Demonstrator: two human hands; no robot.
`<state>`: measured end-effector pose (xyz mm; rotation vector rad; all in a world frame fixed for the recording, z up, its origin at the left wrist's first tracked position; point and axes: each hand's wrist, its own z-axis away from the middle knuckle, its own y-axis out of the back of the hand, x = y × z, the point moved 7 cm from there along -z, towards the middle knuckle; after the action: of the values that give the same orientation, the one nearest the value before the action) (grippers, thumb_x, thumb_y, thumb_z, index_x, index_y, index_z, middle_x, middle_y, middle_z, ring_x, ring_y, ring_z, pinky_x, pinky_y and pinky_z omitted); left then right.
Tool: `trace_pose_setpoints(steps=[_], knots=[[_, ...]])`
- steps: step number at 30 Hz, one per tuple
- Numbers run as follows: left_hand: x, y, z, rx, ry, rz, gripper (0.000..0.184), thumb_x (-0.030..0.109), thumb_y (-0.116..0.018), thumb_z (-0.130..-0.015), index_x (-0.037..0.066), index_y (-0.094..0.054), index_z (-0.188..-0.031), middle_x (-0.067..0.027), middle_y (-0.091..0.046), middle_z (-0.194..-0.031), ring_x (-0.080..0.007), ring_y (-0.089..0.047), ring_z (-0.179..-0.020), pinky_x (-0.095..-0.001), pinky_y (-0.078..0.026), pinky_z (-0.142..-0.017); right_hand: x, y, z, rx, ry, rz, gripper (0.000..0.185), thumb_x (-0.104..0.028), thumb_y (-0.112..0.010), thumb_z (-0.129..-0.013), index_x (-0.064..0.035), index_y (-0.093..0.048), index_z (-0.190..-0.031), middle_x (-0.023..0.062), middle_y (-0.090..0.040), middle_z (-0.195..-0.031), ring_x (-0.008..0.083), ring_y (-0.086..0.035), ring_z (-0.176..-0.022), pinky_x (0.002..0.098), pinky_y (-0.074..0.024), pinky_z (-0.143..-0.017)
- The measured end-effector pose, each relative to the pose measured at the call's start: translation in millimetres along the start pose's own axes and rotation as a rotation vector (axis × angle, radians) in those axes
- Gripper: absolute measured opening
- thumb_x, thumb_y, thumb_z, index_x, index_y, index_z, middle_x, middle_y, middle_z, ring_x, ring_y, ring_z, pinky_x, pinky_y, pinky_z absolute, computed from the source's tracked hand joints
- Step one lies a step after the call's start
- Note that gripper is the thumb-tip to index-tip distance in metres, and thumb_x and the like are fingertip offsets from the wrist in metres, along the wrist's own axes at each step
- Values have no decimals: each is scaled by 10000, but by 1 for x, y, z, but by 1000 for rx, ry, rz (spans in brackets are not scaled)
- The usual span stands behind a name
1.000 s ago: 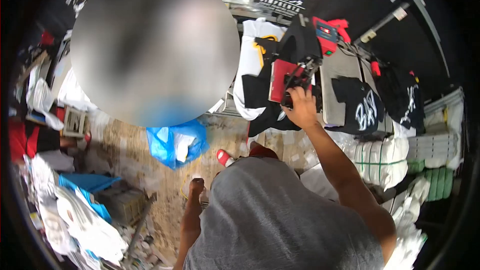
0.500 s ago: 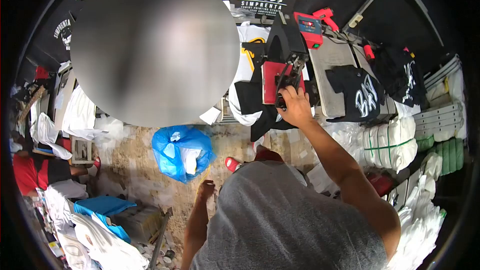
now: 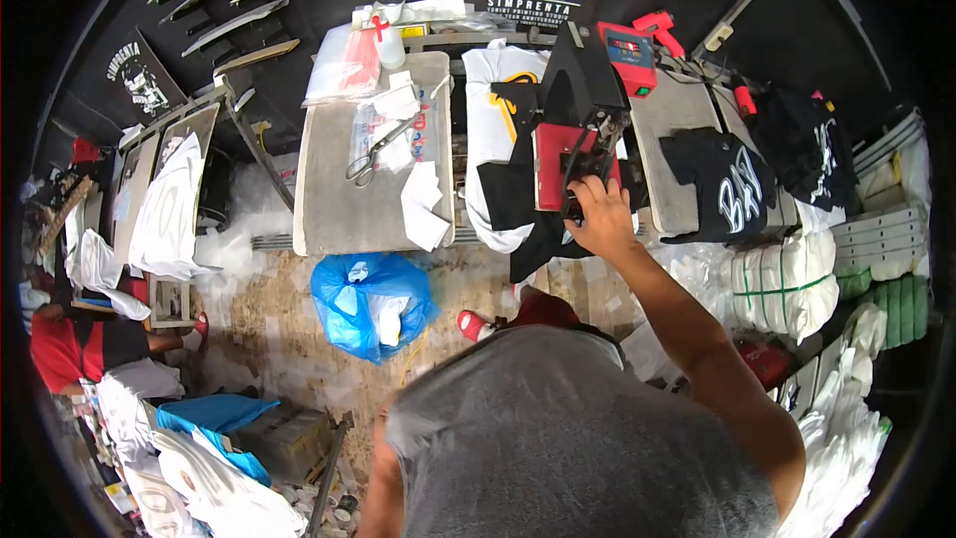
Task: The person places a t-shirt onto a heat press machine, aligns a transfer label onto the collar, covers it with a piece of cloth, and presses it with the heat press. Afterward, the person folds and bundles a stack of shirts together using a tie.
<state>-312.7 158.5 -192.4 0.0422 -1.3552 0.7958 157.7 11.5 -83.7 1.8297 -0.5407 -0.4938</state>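
Note:
My right hand (image 3: 605, 219) is closed over the handle (image 3: 572, 203) at the front of a heat press (image 3: 578, 80). The press has a black arm and a red plate (image 3: 549, 167). Black fabric (image 3: 506, 194) hangs out under the plate, beside a white shirt (image 3: 482, 125) with a yellow and black print. A red control box (image 3: 628, 58) with a lit display stands right behind the press. Of my left side only the upper arm (image 3: 382, 483) shows; the hand is hidden behind my body.
Scissors (image 3: 376, 154) and white paper lie on the grey board (image 3: 324, 184) to the left. A blue plastic bag (image 3: 334, 314) sits on the floor. Black printed shirts (image 3: 722, 184) are at right, near a tied white bundle (image 3: 787, 289). A person in red (image 3: 65, 349) is far left.
My left hand, earlier beside my body with its fingers curled, has drawn back out of sight. The right hand stays on the press handle. A grey blur over the left board is gone.

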Motion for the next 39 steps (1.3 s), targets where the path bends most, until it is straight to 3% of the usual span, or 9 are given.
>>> trace_pose_setpoints(steps=[3, 8, 17, 23, 29, 39], knots=[[50, -30, -20, 5, -160, -2, 294, 230, -644, -861, 25, -710, -1061, -171, -710, -987, -329, -680, -905, -428, -537, -816, 2, -3, 1, 2, -8, 8, 613, -247, -841, -654, -182, -605, -1216, 33, -535, -1170, 332, -537, -1016, 491, -442, -817], [78, -69, -44, -78, -224, -78, 290, 229, -644, -860, 25, -710, -1056, -173, -710, -986, -331, -679, -904, -430, -537, -815, 3, -1, 3, -66, -13, 14, 610, -285, -826, -696, -184, -590, -1250, 41, -534, -1226, 338, -533, -1082, 509, -447, -868], [89, -80, -68, -181, -152, -227, 283, 229, -644, -859, 26, -710, -1045, -175, -710, -985, -335, -678, -903, -432, -537, -812, 10, -1, 14, -46, -28, -41, 608, -276, -829, -697, -193, -586, -1248, 51, -529, -1236, 345, -522, -1099, 522, -434, -882], [112, -87, -86, -217, -119, -311, 279, 229, -643, -858, 27, -711, -1038, -177, -710, -985, -337, -678, -901, -434, -537, -811, 7, -2, 10, 100, 33, -17, 634, -258, -845, -644, -179, -612, -1228, 57, -547, -1223, 353, -518, -1076, 514, -427, -836], [116, -111, -104, -320, -89, -371, 274, 229, -643, -857, 28, -711, -1032, -178, -710, -984, -340, -677, -900, -436, -538, -809, 11, -6, 9, 38, 7, -37, 637, -275, -847, -645, -183, -613, -1231, 54, -535, -1219, 362, -510, -1082, 535, -433, -834], [98, -184, -121, -642, -19, -364, 267, 228, -643, -856, 29, -711, -1020, -181, -710, -983, -344, -676, -898, -439, -538, -807, 10, -1, 13, 7, 13, -28, 604, -295, -845, -683, -187, -601, -1225, 25, -532, -1170, 322, -524, -1052, 492, -429, -796]])
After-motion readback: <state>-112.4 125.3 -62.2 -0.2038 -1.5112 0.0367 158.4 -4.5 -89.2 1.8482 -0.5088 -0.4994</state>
